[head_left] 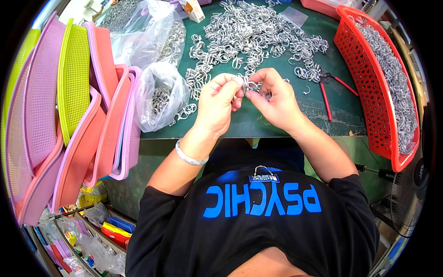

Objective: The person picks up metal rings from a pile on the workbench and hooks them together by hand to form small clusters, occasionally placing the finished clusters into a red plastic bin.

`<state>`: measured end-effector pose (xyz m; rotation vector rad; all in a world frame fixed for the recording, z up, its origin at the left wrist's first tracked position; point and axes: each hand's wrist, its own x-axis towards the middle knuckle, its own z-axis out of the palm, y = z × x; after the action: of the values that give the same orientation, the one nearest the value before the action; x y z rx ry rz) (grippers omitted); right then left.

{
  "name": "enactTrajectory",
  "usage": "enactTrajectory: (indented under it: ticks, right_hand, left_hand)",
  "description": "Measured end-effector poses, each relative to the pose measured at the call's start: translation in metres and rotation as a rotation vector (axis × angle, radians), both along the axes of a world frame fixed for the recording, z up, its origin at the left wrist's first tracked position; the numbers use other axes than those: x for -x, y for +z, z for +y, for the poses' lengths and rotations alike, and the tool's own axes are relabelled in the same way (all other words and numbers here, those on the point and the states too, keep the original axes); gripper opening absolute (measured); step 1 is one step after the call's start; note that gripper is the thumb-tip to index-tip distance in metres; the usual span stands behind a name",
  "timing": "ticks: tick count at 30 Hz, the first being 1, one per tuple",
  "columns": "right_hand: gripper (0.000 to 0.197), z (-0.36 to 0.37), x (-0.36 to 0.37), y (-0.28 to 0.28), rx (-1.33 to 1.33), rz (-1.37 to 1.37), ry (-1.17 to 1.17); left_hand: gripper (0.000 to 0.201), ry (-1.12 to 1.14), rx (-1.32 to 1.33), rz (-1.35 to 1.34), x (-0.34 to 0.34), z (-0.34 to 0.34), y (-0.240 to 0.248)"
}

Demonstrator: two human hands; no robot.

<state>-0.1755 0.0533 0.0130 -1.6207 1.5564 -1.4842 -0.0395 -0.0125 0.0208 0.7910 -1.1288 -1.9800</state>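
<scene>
Silvery metal pieces (247,86) are being held between the fingertips of both hands, over the near part of a green tabletop (272,123) and just in front of a large heap of metal rings (249,32). By the left hand (216,102), the pieces are being pinched between thumb and forefinger, while the other fingers are being kept curled underneath. By the right hand (278,100), they are being gripped from the opposite side, only a narrow gap being left between thumb and forefinger, with a bit of metal showing in it. How many pieces are being held cannot be told, as they are being partly covered by the fingers.

To the left of the hands, more rings are being contained in a clear plastic bag (157,121), with a larger clear bag (134,46) being seen behind it. Farther left, the tabletop's edge is being flanked by a stack of plastic baskets (76,78) in purple, pink and yellow-green, tipped on their sides. To the right, a mass of similar pieces is being held in a red perforated basket (364,78). Between this basket and the right hand, red-handled pliers (326,101) are being supported by the tabletop, well apart from the fingers. Around the left wrist, a pale band (188,154) is being worn.
</scene>
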Motion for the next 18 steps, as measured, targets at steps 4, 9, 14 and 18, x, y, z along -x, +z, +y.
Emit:
enactTrajectory:
  ticks: [4,9,14,18]
  right_hand:
    - [0.022,-0.004,0.005,-0.004,0.084,0.127,-0.032]
    - [0.025,-0.005,0.009,-0.004,0.134,0.249,-0.067]
    - [0.029,-0.006,0.006,-0.007,0.202,0.232,-0.092]
    - [0.029,-0.006,0.012,0.001,0.148,0.283,-0.009]
  left_hand:
    - [0.01,-0.047,-0.091,0.03,-0.001,0.0,-0.001]
    - [0.009,-0.115,-0.167,0.047,-0.005,-0.001,-0.002]
    - [0.011,-0.152,-0.226,0.038,-0.007,-0.003,-0.003]
    - [0.008,-0.148,-0.098,-0.093,-0.007,-0.003,-0.003]
